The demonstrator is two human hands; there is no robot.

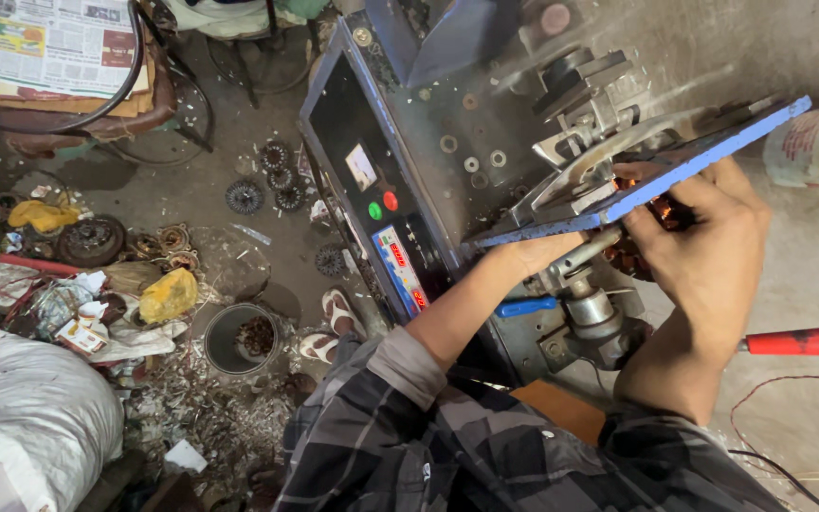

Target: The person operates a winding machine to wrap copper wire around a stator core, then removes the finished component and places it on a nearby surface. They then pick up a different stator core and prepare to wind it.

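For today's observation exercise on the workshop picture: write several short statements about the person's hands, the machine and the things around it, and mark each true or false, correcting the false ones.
1. The right hand rests on a copper-wound part under a blue-edged plate. True.
2. The left hand holds the red-handled tool. False: that tool lies alone on the bench, beyond the right forearm; the left hand is at the metal shaft below the plate.
3. The machine's control panel has a green button and a red button side by side. True.
4. The round bucket on the floor is empty. False: it holds dark bits.
5. A folded newspaper lies at the upper left. True.
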